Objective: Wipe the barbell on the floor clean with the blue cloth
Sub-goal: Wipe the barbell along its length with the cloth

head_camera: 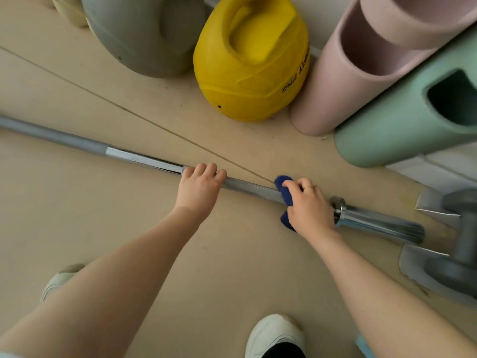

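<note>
On the floor (77, 215), barbell (144, 160) runs upper-left to lower-right, hands gripping shaft and blue cloth (285, 192).

Smooth beige floor (77, 202) carrying a long steel barbell (144, 160) laid left to right, grey (144, 34) and yellow (250, 58) kettlebells far, pink (343, 81) and green (402, 120) foam rollers far right, grey dumbbell (454, 244) right.

I had both bare arms stretched forward and down. My left hand (198, 187) lay palm down, fingers curled over. My right hand (309, 208) was closed in a grip, a thin ring on one finger.
</note>
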`<state>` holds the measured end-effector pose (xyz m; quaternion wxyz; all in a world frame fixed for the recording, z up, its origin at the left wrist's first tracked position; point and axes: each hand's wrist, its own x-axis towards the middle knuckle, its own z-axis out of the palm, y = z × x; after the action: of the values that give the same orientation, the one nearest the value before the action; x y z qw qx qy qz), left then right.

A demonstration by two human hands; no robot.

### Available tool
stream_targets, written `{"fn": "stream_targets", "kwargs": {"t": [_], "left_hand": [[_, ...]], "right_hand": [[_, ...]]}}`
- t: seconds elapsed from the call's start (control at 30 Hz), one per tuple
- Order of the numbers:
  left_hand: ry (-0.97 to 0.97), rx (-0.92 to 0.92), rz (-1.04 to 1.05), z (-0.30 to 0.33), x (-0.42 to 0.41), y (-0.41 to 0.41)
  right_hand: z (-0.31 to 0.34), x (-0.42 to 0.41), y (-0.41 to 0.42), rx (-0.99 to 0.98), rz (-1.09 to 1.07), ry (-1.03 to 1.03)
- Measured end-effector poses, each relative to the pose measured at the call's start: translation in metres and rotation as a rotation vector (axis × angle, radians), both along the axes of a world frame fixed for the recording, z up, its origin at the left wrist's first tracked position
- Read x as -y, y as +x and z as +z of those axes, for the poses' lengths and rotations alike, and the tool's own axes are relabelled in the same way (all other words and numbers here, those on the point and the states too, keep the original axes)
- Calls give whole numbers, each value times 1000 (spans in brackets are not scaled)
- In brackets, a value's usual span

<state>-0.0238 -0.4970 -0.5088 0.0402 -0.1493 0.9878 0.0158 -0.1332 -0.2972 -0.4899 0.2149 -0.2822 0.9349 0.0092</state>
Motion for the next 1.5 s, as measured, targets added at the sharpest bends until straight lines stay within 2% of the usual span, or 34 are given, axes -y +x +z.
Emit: {"fn": "stream_targets", "kwargs": {"t": [0.13, 0.23, 0.33, 0.4, 0.5, 0.57, 0.7, 0.83, 0.9, 0.97, 1.03, 1.17, 1.23, 1.27, 1.4, 1.5], "left_hand": [[19, 27, 4, 4, 0, 0], [23, 36, -5, 6, 0, -3], [34, 14, -19, 3, 2, -1], [51, 5, -34, 1, 5, 1], [72, -2, -45, 2, 10, 1], [81, 1, -55, 1, 12, 0], [121, 3, -84, 1, 18, 1], [80, -9, 18, -1, 31, 10], [69, -13, 75, -3, 41, 16], [43, -28, 40, -5, 50, 19], [23, -40, -24, -5, 56, 19], [24, -49, -112, -5, 61, 19], [22, -50, -118, -4, 63, 18], [27, -53, -118, -4, 64, 17], [47, -17, -163, -5, 68, 16], [37, 62, -228, -1, 70, 16]], "right_hand": [[4, -35, -6, -153, -80, 174], [-1, -10, 5, -126, -127, 111], [-6, 5, 13, -114, 0, -13], [-6, -4, 10, -122, 14, -16], [-6, -6, 7, -163, -110, 74], [-5, 17, 13, -119, -161, 29], [5, 73, 46, 72, 3, -155], [7, 64, 35, 49, 89, -66], [7, 42, 22, -30, -2, -12], [6, 34, 18, -81, -171, 20], [3, 49, 26, -62, -225, 35], [0, 100, 58, -25, -19, -148], [4, 105, 56, 54, 21, -111], [2, 100, 50, 49, 9, -62], [-2, 87, 45, -195, -99, 29], [-7, 118, 67, -209, -106, -8]]}}
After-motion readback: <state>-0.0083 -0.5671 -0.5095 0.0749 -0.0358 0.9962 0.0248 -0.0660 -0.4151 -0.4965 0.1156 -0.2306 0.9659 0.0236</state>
